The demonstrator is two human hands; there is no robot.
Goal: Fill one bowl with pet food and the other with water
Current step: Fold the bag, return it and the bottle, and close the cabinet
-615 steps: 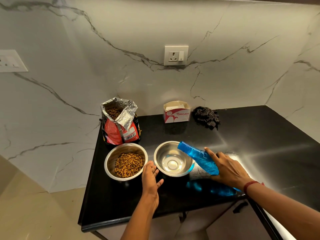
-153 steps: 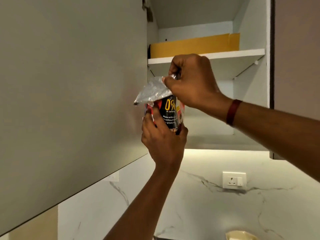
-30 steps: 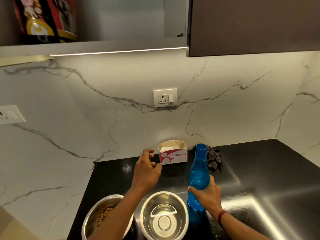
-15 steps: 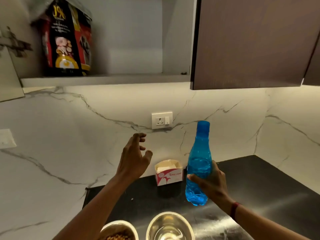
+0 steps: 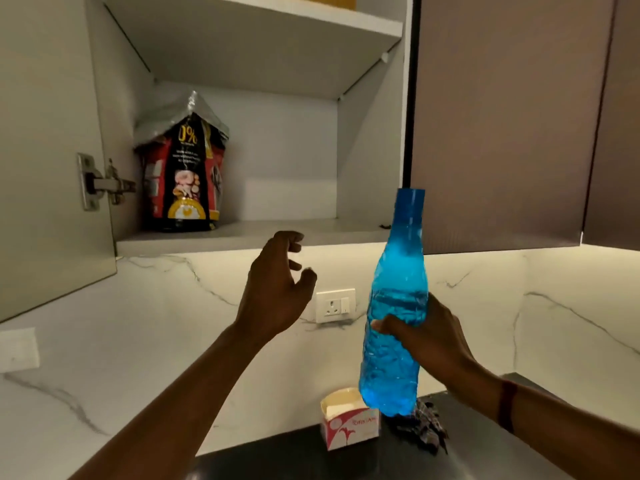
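My right hand (image 5: 424,336) grips a blue plastic water bottle (image 5: 394,299) around its lower body and holds it upright in the air, its top just below the cabinet's bottom shelf. My left hand (image 5: 275,289) is raised beside it, fingers loosely curled and holding nothing. The red and black pet food bag (image 5: 183,174) stands at the left of the open wall cabinet's lower shelf (image 5: 277,233), its foil top folded over. Both bowls are out of view below the frame.
The cabinet door (image 5: 45,150) hangs open at the left, and a closed dark door (image 5: 502,116) is to the right. A red and white tissue box (image 5: 348,422) and a dark cloth (image 5: 424,429) lie on the black counter (image 5: 467,441). A wall socket (image 5: 335,305) sits between my hands.
My right hand has lifted the blue bottle off the counter toward the cabinet. My left hand has risen with it. The view has tilted up, and the bowls have dropped out of sight.
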